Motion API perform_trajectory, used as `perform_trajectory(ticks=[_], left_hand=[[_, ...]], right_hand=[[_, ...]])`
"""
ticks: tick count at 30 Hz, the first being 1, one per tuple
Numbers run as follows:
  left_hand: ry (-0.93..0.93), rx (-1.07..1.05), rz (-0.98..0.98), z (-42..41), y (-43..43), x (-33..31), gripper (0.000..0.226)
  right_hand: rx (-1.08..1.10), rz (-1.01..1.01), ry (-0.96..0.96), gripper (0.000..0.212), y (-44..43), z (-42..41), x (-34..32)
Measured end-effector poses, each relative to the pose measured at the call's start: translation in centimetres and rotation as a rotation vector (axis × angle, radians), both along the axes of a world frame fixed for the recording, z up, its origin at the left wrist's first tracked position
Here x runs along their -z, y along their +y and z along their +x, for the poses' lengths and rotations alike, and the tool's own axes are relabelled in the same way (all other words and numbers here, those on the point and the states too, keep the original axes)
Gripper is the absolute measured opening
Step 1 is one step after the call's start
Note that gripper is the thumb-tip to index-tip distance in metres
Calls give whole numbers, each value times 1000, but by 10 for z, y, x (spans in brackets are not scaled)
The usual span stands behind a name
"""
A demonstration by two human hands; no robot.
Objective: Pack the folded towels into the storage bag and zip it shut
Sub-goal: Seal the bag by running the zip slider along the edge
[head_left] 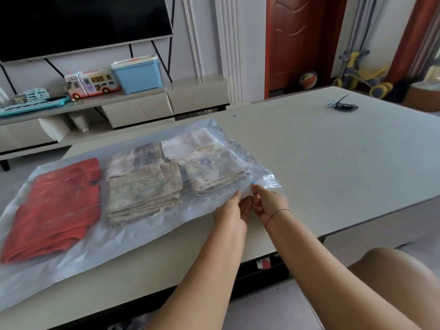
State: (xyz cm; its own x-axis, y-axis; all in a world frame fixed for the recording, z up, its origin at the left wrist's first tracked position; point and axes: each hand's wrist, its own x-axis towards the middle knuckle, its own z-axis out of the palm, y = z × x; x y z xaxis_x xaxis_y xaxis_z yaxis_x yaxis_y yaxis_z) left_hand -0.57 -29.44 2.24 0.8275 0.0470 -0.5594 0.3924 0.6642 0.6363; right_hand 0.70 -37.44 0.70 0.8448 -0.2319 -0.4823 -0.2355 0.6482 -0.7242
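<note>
1. Clear plastic is what you are working with: the storage bag lies flat on the grey table, spreading from about 9 o'clock toward the centre of your view, its open end at roughly 3 o'clock of the bag.
2. Packing looks done. Every towel you can see sits inside the bag, and none is left loose on the table.
3. Count them left to right, four stacks: one red towel at the bag's 9 o'clock; one beige patterned stack at the middle; one pale blue-printed towel toward 2 o'clock; one whitish towel behind it at 12 o'clock. How many layers each stack holds cannot be told through the plastic.
4. Your left hand pinches the bag's near edge, just at 5 o'clock of the blue-printed towel.
5. Your right hand touches the left one and grips the same edge; a small blue piece, likely the zip slider, shows at its fingertip.
6. Left to do, by my judgement: the whole seal. The corner flap at 3 o'clock looks loose, so the zip seems barely begun.
7. Far off at 1 o'clock, one dark small object rests on the table, well apart from the bag.
</note>
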Motion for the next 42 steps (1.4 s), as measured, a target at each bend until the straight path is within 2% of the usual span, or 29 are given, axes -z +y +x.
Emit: perform_trajectory(ticks=[7, 9, 11, 16, 21, 42], left_hand=[[-3, -14, -85, -3, 2, -3, 20], [2, -14, -103, -4, 2, -2, 12], [21, -21, -147, -7, 1, -3, 7], [29, -59, -242, -11, 9, -1, 13], [26, -65, -233, -10, 10, -1, 13], [-3, -62, -233, -13, 9, 0, 14]], right_hand=[[47, 27, -12, 15, -16, 5, -2], [51, 26, -15, 13, -22, 6, -1], [66, 26, -8, 14, -24, 6, -1], [174, 65, -38, 23, -47, 12, -4], [81, 34, -48, 23, -52, 9, -1], [-63, 86, -4, 19, -57, 2, -2]])
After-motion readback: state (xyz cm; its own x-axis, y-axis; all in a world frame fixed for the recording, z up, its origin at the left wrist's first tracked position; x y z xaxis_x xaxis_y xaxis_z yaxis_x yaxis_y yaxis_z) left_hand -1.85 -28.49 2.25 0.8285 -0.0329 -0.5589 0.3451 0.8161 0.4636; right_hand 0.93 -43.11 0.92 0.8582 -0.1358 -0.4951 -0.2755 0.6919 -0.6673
